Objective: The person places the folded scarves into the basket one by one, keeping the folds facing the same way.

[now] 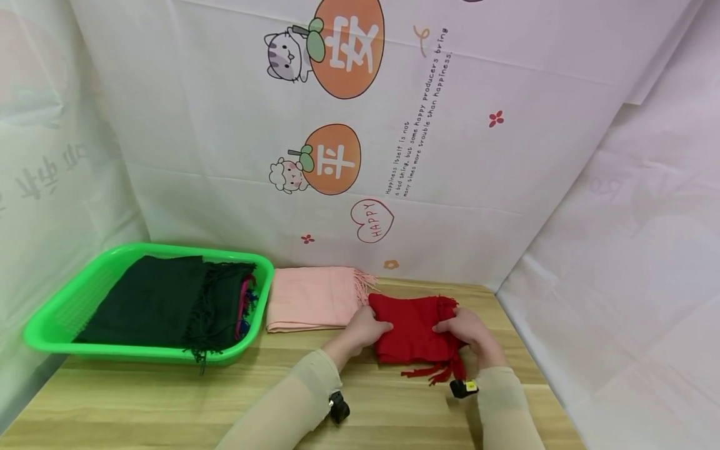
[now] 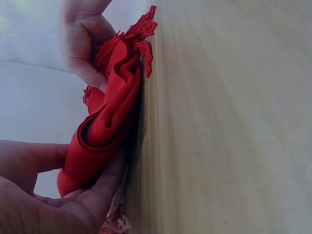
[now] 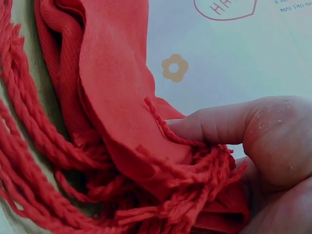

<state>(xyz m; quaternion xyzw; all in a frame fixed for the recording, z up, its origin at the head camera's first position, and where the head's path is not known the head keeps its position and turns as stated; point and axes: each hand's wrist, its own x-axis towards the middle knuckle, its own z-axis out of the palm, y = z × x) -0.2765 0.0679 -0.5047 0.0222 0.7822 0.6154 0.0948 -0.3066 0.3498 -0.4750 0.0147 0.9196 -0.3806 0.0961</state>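
Observation:
A folded red scarf (image 1: pixel 407 328) with braided fringe is held between both hands near the back right of the table. My left hand (image 1: pixel 364 328) grips its left end, thumb on top and fingers underneath, as the left wrist view shows of the scarf (image 2: pixel 109 117). At the fringed end, my right hand (image 1: pixel 465 328) pinches the cloth, thumb over the top layer; in the right wrist view the fringe (image 3: pixel 170 190) hangs around that thumb. Just left of the red scarf lies a folded pink scarf (image 1: pixel 312 297), its fringe pointing right.
A green plastic basket (image 1: pixel 50 328) stands at the left with a folded dark green scarf (image 1: pixel 152 300) on top and bits of pink and blue cloth under it. A printed white sheet (image 1: pixel 225 125) hangs behind the wooden table (image 1: pixel 394 412), with white cloth at both sides.

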